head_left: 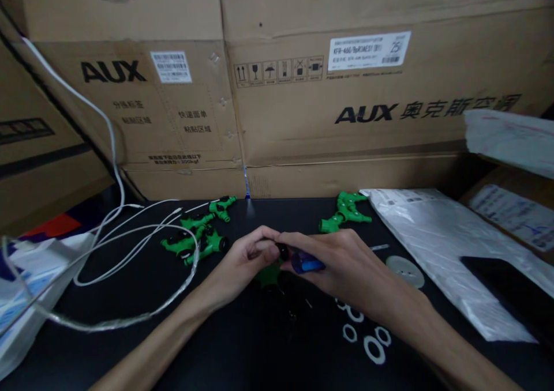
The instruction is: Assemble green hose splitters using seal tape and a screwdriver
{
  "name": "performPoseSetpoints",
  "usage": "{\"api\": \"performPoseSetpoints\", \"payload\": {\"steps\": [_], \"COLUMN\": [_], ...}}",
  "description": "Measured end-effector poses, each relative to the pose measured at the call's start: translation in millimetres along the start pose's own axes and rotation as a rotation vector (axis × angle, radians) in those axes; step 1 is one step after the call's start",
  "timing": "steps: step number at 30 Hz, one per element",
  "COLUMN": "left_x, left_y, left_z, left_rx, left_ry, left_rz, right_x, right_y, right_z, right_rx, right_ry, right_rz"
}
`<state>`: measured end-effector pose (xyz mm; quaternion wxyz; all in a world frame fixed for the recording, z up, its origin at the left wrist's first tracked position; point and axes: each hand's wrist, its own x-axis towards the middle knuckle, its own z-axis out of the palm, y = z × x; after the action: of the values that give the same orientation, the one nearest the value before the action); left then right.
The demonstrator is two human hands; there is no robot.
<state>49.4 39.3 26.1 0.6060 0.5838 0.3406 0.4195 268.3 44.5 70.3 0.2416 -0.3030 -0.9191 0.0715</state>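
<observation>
In the middle of the table, my left hand (255, 252) is closed around a green plastic hose splitter (269, 275) with a black part (283, 251) at its top. My right hand (341, 258), also closed, grips a translucent blue-purple handle (306, 262), which looks like that of a small screwdriver. The fingertips of both hands meet at the black part. The far end of the handled tool is hidden, and much of the splitter lies in shadow below my fingers.
More green splitters lie at the left (194, 238) and back right (344, 211). Several white ring washers (374, 350) and a pale disc (405, 271) are at the right. A white cable (116, 326) loops at left. Cardboard boxes (277, 120), a white plastic mailer (433, 247) and a black phone (511, 290) border the space.
</observation>
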Motion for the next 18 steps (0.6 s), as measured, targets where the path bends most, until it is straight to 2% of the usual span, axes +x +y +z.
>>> {"api": "performPoseSetpoints", "payload": {"steps": [4,8,11,14,18], "left_x": [-4,-5,-5,-7,-9], "left_y": [-2,-1,3,6,4], "left_z": [-3,-10,-16,-20,-16], "left_rx": [-0.091,-0.046,0.092,0.320,0.504], "left_ry": [-0.029,-0.062,-0.097,-0.149,-0.207], "left_rz": [-0.028,-0.056,-0.032,0.069,0.204], "right_x": [-3,-6,-7,-6,-1], "right_y": [0,2,1,-3,-14], "right_z": [3,1,2,-1,-23], "right_rx": [0.085,0.183,0.198,0.195,0.235], "right_ry": [-0.036,-0.079,-0.118,-0.141,-0.007], "right_rz": [-0.029,-0.046,-0.080,-0.088,-0.006]}}
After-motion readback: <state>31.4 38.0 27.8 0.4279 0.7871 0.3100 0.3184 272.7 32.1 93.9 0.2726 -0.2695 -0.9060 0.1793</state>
